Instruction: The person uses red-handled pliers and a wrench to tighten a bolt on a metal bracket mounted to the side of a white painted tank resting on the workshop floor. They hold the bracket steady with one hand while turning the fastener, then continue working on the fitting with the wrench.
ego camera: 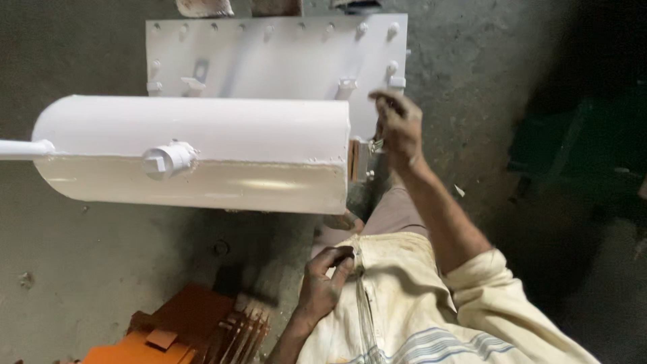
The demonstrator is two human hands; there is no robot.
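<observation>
The right hand (397, 128) reaches up at about one o'clock, wrist bent, its fingers (385, 106) pinching a small metal fitting (375, 144) (too small to name) at the end of the white cylindrical tank (195, 155), just below the white bolted plate (269, 57). A good hold here looks like a steady wrist and a straight-on approach to the tank's end face. The left hand (325, 283) rests at six o'clock, fingers curled onto the cream shirt (404, 303); an orange finned part (195, 330) lies on the floor at seven.

A cream shirt (397, 296) with rolled sleeves (soiled, faintly stained) is worn; blue-grey stripes are seen low on the cloth.
</observation>
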